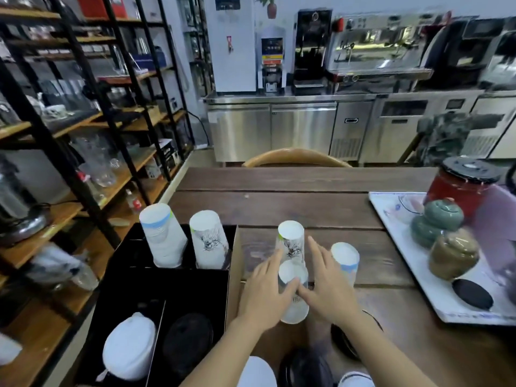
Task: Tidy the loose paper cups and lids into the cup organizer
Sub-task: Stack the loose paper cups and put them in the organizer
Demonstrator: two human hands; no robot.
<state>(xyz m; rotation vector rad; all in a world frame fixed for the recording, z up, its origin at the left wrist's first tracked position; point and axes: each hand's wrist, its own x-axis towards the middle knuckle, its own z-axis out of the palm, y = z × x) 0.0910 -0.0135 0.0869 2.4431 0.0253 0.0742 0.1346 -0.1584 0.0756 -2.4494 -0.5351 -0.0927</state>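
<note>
Three white paper cups stand upside down on the desk: the nearest cup (293, 291) just in front of an ink-printed cup (290, 241), with a blue-banded cup (345, 263) to their right. At the left, the black cup organizer (178, 275) holds an inverted blue-banded stack (162, 236) and an ink-printed stack (208, 238) in its far slots. Its near compartments hold white lids (129, 347) and black lids (187, 342), while loose black lids (303, 367) lie at the desk's near edge.

We see bare dark wooden table (307, 202) open beyond three upturned white paper cups (290, 238). The black cup organizer (195, 286) walls the left; a white tray (391, 219) of ceramic jars (444, 213) blocks the right.
</note>
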